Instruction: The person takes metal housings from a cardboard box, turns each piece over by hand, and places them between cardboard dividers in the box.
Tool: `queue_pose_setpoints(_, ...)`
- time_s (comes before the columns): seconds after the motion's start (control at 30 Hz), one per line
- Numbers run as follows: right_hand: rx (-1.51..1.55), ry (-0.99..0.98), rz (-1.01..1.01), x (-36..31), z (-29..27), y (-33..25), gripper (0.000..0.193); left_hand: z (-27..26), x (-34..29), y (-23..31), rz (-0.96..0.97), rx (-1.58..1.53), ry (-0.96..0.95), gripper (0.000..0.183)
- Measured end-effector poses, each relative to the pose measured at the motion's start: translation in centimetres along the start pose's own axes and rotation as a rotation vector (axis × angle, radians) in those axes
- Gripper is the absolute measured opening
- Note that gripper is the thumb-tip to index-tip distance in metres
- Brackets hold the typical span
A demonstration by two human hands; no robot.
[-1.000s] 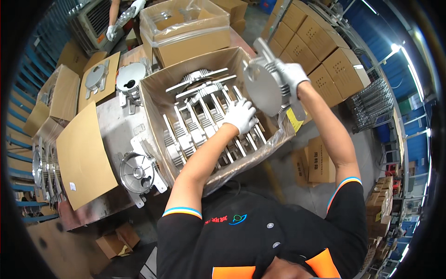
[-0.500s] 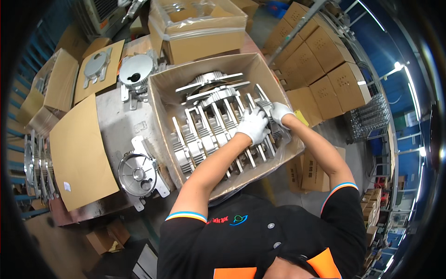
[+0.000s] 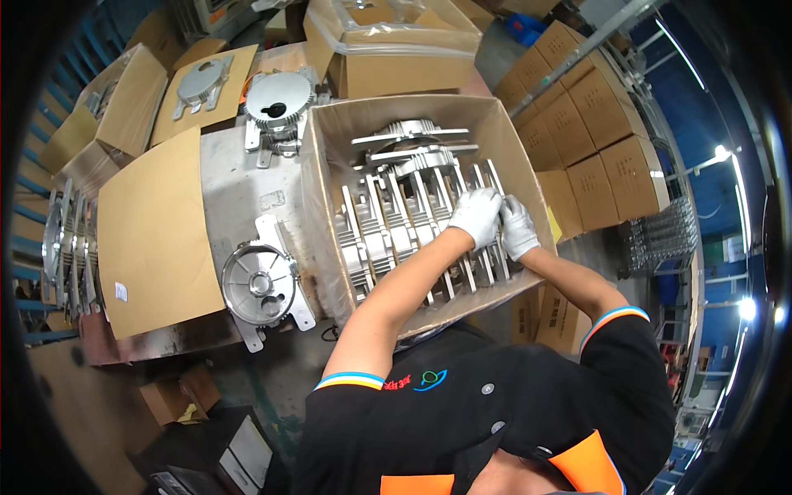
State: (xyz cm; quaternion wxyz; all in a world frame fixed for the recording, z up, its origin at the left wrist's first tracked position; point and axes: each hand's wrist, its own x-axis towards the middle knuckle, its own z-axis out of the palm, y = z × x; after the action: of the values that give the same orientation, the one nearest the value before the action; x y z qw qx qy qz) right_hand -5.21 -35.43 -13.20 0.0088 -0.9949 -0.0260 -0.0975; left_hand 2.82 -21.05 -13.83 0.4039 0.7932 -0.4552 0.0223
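Note:
A plastic-lined cardboard box (image 3: pixel 507 144) stands before me, holding a row of silver finned metal castings (image 3: pixel 375 244) set on edge. Two more castings (image 3: pixel 417 154) lie crosswise at its far side. My left hand (image 3: pixel 477 217), in a white glove, is curled over the top of the casting at the right end of the row. Close beside it, my gloved right hand (image 3: pixel 518 229) grips that casting's right side, next to the box wall. The gloves hide much of the casting, and the right fingertips are partly out of sight.
Left of the box, a round casting (image 3: pixel 260 285) and a brown cardboard sheet (image 3: pixel 157 239) lie on the metal table (image 3: pixel 252 194). Another casting (image 3: pixel 279 99) lies farther back. Behind stands a second plastic-lined box (image 3: pixel 404 74). Stacked cartons (image 3: pixel 598 107) rise at the right.
The rightmost casting, earlier tilted against the right box wall, now stands more in line with the row. My right hand has come closer to my left. The whole view has shifted.

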Motion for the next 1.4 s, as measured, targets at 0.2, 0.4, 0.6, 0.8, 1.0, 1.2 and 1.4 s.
queue_pose_setpoints(0.2, 0.377, -0.038, 0.355, 5.9, -1.7, 0.6, 0.025, -7.6, 3.2, -3.9, -0.251, 0.294, -0.148, 0.031)
queue_pose_setpoints(0.4, 2.080, -0.262, 1.124, 20.5, 0.4, -4.6, 0.036, -10.3, 1.1, -9.4, -0.416, 0.492, -0.235, 0.043)
queue_pose_setpoints(0.6, 2.196, -0.175, 1.346, 25.8, 4.6, -8.3, 0.026, -9.7, 1.9, -9.7, -0.508, 0.483, -0.344, 0.037)
queue_pose_setpoints(0.8, 2.085, -0.162, 1.460, 26.5, 4.3, -10.1, 0.041, -10.5, 2.2, -9.2, -0.526, 0.526, -0.462, 0.040)
queue_pose_setpoints(1.0, 2.255, 0.138, 1.726, 26.0, 0.0, -9.1, 0.016, -10.7, 2.1, -9.1, -0.527, 0.482, -0.481, 0.041)
queue_pose_setpoints(1.2, 2.296, 0.447, 1.018, 21.1, -9.8, -10.3, 0.018, -9.5, 1.0, -8.6, -0.192, 0.735, -0.288, 0.050)
queue_pose_setpoints(1.4, 2.310, 0.335, 0.284, 12.2, -14.9, -3.3, 0.035, -9.8, 0.8, -3.9, -0.032, 0.315, -0.467, 0.026)
